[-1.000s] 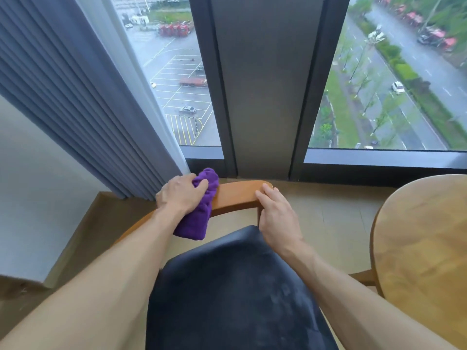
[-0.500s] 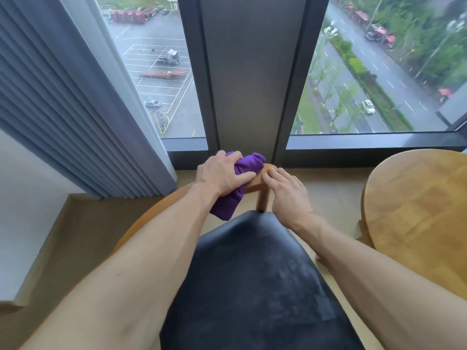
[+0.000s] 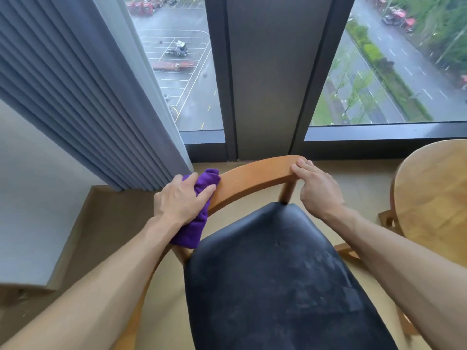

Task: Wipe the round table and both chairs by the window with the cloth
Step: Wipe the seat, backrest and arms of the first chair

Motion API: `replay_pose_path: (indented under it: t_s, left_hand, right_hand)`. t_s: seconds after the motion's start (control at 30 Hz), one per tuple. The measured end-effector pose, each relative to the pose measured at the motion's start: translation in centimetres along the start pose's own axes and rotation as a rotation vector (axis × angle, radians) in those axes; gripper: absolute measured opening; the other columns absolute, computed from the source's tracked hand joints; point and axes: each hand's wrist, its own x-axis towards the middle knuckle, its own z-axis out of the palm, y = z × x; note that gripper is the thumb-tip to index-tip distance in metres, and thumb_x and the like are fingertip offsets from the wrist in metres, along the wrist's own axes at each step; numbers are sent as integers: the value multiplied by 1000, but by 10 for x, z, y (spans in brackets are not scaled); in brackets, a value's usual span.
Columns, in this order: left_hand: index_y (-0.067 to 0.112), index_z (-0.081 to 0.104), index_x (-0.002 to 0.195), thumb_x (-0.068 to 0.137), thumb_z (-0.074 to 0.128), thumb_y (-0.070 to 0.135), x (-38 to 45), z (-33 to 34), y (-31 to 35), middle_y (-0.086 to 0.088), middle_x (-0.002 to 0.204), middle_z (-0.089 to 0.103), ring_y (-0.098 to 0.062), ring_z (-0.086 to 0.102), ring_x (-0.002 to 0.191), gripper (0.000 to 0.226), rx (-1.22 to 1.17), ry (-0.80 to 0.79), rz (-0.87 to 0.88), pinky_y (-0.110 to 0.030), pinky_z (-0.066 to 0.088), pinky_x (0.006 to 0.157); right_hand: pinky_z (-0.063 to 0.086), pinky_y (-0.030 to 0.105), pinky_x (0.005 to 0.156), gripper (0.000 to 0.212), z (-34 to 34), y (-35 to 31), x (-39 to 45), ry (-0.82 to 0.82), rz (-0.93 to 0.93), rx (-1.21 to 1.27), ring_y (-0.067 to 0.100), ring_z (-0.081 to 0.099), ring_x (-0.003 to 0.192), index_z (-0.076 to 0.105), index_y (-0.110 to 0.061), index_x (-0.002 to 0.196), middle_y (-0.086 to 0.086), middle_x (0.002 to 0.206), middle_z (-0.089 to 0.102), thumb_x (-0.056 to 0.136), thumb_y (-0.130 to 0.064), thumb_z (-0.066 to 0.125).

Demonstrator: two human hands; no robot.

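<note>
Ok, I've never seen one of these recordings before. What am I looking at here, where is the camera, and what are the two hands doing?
No machine here: a person wears a wide-angle camera on the head, looking down at their own bare arms. The left hand grips a purple cloth against the curved wooden backrest of a chair with a black seat. The right hand rests on the backrest's other end, fingers laid over it. A round wooden table stands at the right, grey curtain and window beyond.
</note>
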Motion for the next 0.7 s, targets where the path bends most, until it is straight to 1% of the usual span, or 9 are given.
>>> replay_pose_path:
  t_s: [0.1,0.17,0.2,0.27,0.33,0.4,0.47,0.53,0.7]
  left_hand:
    - [26,52,119,96,27,62,25,11,65,-10,111,54,-31,54,100,50,22,79,88,-41,38,73]
    - [24,52,117,96,28,55,42,19,115,-10,113,52,-31,51,101,45,17,90,179,-43,35,74]
    - [24,52,118,96,29,54,48,22,139,-10,114,51,-32,50,102,44,11,89,228,-44,36,75]
    - [25,50,125,94,29,54,56,29,180,-11,119,50,-32,49,105,47,-5,95,322,-48,39,79]
    - [26,47,132,94,30,54,58,34,208,-11,125,50,-32,49,107,50,-9,123,403,-52,41,82]
    - [28,44,137,94,35,56,53,39,219,-12,130,49,-33,50,110,52,48,170,488,-53,43,81]
    - [30,42,139,91,45,60,48,42,218,-12,135,46,-34,48,113,57,118,200,548,-53,45,80]
    - [31,40,141,89,53,60,43,42,211,-14,142,41,-36,46,119,62,189,204,579,-53,46,80]
    - [27,41,143,92,56,47,24,36,169,-18,146,42,-39,45,127,57,297,230,594,-56,50,84]
  right_hand:
    - [34,44,113,61,-4,0,0,-6,39,24,28,37,143,41,-19,149,4,156,39,92,4,37]
    - [46,48,97,52,-7,3,0,5,53,97,39,54,119,42,-20,141,15,138,57,93,0,36]
    - [47,45,91,47,-9,6,1,16,54,168,40,57,111,41,-22,138,16,129,62,95,-4,35]
    - [44,35,92,52,-13,11,5,18,78,369,33,57,117,36,-29,142,9,129,64,95,-6,35]
    - [43,33,106,67,-16,19,7,-6,157,605,25,56,125,30,-28,150,3,131,62,91,2,39]
    - [43,37,109,74,-16,28,3,-20,227,670,23,56,125,26,-25,153,4,133,60,89,7,41]
    - [44,32,105,71,-12,36,-2,32,277,673,21,58,121,26,-23,153,7,133,59,91,7,41]
    - [44,32,103,69,-12,37,-3,85,308,655,21,58,121,25,-23,153,8,134,59,92,5,41]
    - [37,37,109,69,-12,22,-5,85,190,449,26,45,135,29,-22,154,7,149,45,90,3,41]
